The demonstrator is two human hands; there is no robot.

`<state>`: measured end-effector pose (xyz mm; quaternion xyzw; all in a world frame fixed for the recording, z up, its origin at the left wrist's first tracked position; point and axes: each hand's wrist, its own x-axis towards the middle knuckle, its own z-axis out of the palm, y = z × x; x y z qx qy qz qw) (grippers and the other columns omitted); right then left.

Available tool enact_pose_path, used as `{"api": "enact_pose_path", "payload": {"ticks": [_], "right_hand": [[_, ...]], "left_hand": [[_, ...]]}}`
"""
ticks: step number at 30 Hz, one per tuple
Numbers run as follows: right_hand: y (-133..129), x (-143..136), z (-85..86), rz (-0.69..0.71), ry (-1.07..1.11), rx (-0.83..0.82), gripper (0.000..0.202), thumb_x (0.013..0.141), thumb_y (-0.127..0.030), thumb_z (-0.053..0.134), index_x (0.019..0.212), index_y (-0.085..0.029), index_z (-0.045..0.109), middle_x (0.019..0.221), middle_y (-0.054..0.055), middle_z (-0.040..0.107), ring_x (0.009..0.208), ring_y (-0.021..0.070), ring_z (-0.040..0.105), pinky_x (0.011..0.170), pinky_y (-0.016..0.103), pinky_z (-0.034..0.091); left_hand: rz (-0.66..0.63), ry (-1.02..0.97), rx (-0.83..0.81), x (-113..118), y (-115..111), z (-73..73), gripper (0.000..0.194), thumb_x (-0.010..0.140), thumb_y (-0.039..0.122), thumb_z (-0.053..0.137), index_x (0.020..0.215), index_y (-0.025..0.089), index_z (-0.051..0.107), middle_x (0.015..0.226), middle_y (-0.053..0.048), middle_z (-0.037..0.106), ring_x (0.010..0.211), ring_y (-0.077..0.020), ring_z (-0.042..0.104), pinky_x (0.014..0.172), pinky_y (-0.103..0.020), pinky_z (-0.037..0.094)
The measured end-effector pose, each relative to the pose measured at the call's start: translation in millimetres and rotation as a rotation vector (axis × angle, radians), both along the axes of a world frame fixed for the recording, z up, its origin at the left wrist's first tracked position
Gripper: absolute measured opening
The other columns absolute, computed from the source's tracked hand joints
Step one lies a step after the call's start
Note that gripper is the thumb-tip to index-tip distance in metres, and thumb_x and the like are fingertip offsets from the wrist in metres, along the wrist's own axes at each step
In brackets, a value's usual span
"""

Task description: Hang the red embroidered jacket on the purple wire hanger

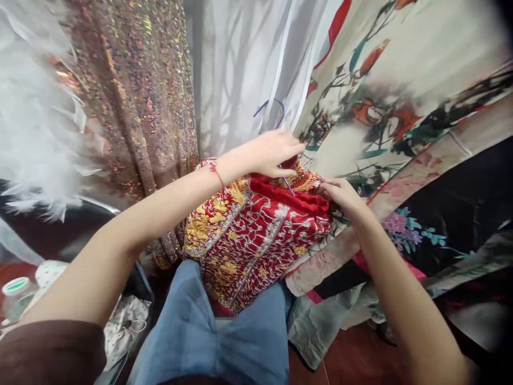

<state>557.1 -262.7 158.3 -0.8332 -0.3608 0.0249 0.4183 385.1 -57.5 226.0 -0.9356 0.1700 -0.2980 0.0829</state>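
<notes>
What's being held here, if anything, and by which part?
Red embroidered garment: right hand pinches its upper edge. Left hand is over its top, by the purple hanger; that grip can't be told.

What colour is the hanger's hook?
The hook is purple; the head view, the only one, shows it against the white fabric.
</notes>
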Motion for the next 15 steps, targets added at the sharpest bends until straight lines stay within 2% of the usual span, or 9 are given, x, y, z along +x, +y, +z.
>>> {"api": "enact_pose_path", "payload": {"ticks": [2, 5, 9, 13, 15], "right_hand": [[1, 0, -3.5, -0.031, -0.022, 0.11, 0.016, 0.07, -0.029, 0.054, 0.06, -0.018, 0.059, 0.052, -0.002, 0.052, 0.047, 0.0097, 0.041, 0.045, 0.022, 0.03], [10, -3, -8.0, -0.009, -0.013, 0.226, 0.018, 0.068, -0.035, 0.057, 0.067, -0.018, 0.063, 0.063, 0.0, 0.061, 0.057, 0.0126, 0.051, 0.052, 0.022, 0.039], [34, -2, -11.7, 0.014, 0.085, 0.279, 0.026, 0.068, -0.04, 0.059, 0.078, -0.017, 0.066, 0.08, 0.004, 0.07, 0.071, 0.0164, 0.06, 0.064, 0.026, 0.048], [48, 0, -6.6, -0.047, 0.192, 0.247, 0.033, 0.065, -0.04, 0.06, 0.091, -0.019, 0.061, 0.069, 0.0, 0.063, 0.062, 0.0146, 0.057, 0.058, 0.025, 0.046], [48, -7, -3.7, -0.02, 0.222, 0.221, 0.042, 0.065, -0.04, 0.062, 0.101, -0.021, 0.055, 0.067, -0.002, 0.06, 0.063, 0.0152, 0.058, 0.058, 0.026, 0.047]], "left_hand": [[0.029, -0.006, 0.039, 25, 2, -8.3, 0.037, 0.089, 0.048, 0.063, 0.107, 0.016, 0.067, 0.095, -0.011, 0.07, 0.098, -0.026, 0.066, 0.089, -0.039, 0.044], [0.038, -0.061, 0.037, 42, 4, -20.4, 0.032, 0.092, 0.049, 0.06, 0.101, 0.02, 0.069, 0.082, -0.008, 0.071, 0.082, -0.022, 0.067, 0.078, -0.035, 0.044], [0.124, -0.121, -0.037, 43, -1, -33.6, 0.033, 0.096, 0.048, 0.053, 0.1, 0.02, 0.07, 0.076, -0.01, 0.071, 0.073, -0.0223, 0.067, 0.068, -0.034, 0.04], [0.176, -0.141, -0.068, 44, -5, -39.3, 0.033, 0.097, 0.045, 0.053, 0.099, 0.018, 0.071, 0.072, -0.011, 0.071, 0.069, -0.0217, 0.066, 0.063, -0.033, 0.036], [0.18, -0.175, -0.07, 45, -5, -41.1, 0.034, 0.098, 0.044, 0.051, 0.098, 0.017, 0.071, 0.068, -0.01, 0.07, 0.065, -0.0206, 0.065, 0.06, -0.032, 0.034]]}}
